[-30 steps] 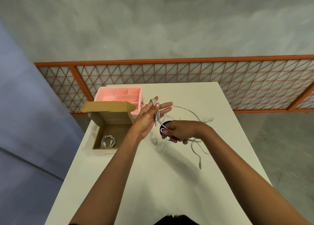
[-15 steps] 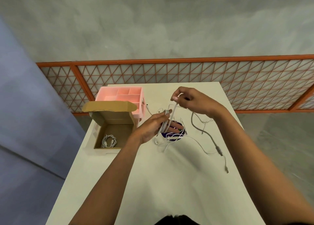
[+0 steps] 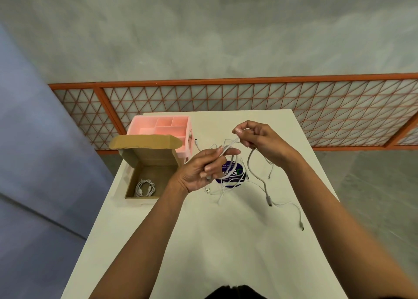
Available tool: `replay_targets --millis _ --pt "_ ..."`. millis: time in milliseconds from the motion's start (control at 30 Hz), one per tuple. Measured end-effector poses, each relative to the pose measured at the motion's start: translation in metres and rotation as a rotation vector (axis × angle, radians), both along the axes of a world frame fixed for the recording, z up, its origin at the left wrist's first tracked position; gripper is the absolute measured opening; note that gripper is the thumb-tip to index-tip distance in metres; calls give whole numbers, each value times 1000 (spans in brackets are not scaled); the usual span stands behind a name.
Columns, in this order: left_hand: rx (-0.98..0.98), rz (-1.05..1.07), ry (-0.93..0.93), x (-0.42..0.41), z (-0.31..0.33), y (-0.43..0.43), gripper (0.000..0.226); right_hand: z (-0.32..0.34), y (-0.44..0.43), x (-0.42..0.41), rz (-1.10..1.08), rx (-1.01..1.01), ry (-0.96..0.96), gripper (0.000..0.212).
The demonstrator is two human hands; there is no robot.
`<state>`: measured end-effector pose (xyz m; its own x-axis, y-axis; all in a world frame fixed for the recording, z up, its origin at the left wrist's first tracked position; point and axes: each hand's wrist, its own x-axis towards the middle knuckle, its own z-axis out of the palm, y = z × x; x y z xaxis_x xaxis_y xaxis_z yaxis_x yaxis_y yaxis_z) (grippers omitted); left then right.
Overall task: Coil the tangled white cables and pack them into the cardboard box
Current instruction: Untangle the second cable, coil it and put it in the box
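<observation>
The tangle (image 3: 267, 192) of white cables is crossing over itself on the table (image 3: 226, 253), so the number of cables in it cannot be told. The left hand (image 3: 199, 169) is covering its near left part. A dark blue round sticker (image 3: 234, 176) is lying under the tangle, and its white lettering is too blurred and too covered to read. The raised lid of the box (image 3: 149, 157) is blocking the front of the pink tray (image 3: 162, 125) behind it. Both forearms are running off the bottom edge.

The left hand is hanging above the table with its palm turned up. Its fingers are curling round a few loops of cable (image 3: 228, 144), and the thumb is lying across the top. The right hand (image 3: 260, 140) is sitting higher and farther off, pinching the same cable between thumb and forefinger, with its other fingers curled in. A short stretch of cable is running straight between the two hands. Below the right hand a strand is dropping in a curve to the table.

There are two hands and one box, which is standing open at the table's left edge. One coil (image 3: 146, 187) of white cable is lying on the box's floor. There is one tray, divided into several compartments, just behind the box. The tangle is spreading right of the box, between and below the hands, with a few plug ends showing at its fringes.
</observation>
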<state>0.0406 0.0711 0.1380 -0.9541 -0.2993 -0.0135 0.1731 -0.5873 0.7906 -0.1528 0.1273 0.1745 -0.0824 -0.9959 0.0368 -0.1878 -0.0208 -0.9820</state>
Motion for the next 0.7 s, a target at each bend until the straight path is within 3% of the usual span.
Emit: replay_targets --millis 233,467,700 --pt "165 -74 151 1 3 -3 21 -10 7 4 105 102 -35 38" --pt "137 -39 139 0 5 -1 15 -11 7 18 188 179 181 24" --pt "115 -40 129 9 1 -11 19 -1 8 8 406 186 103 23"
